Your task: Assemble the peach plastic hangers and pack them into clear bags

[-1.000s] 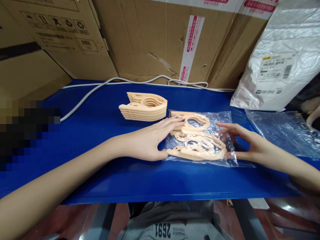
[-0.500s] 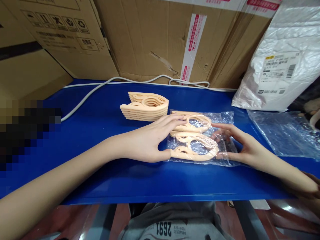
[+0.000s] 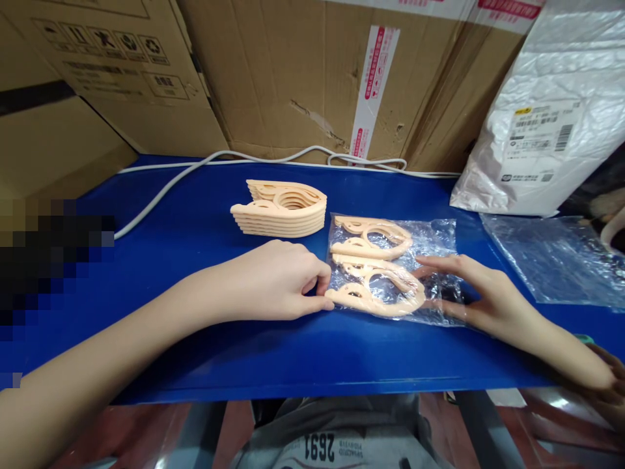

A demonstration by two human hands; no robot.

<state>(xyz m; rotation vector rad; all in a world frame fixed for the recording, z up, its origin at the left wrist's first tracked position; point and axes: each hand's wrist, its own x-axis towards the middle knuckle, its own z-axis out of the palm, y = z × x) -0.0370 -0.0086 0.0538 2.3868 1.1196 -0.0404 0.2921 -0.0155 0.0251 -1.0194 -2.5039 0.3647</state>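
Note:
A clear plastic bag (image 3: pixel 442 234) lies flat on the blue table, with cream folding hangers (image 3: pixel 385 306) inside it in two groups, one behind the other. My left hand (image 3: pixel 288 280) is at the bag's left edge, fingers curled and thumb against them, pinching the film near the front hangers' tip. At the bag's right end is my right hand (image 3: pixel 481 290), fingers and thumb spread apart around the loose plastic; some fingertips are partly hidden by film. Behind my left hand stands a neat stack of matching cream hangers (image 3: pixel 280 221), touched by neither hand.
Large cardboard boxes (image 3: pixel 273 78) line the back, with a white cable (image 3: pixel 190 166) in front of them. A white mailing bag (image 3: pixel 532 130) leans at the back right. More clear plastic (image 3: pixel 551 260) lies on the right. Part of another person's arm shows at the right edge.
My left hand has drawn back leftward off the hangers, its flat fingers now curled at the bag's left edge. My right hand stays at the right end, moved slightly.

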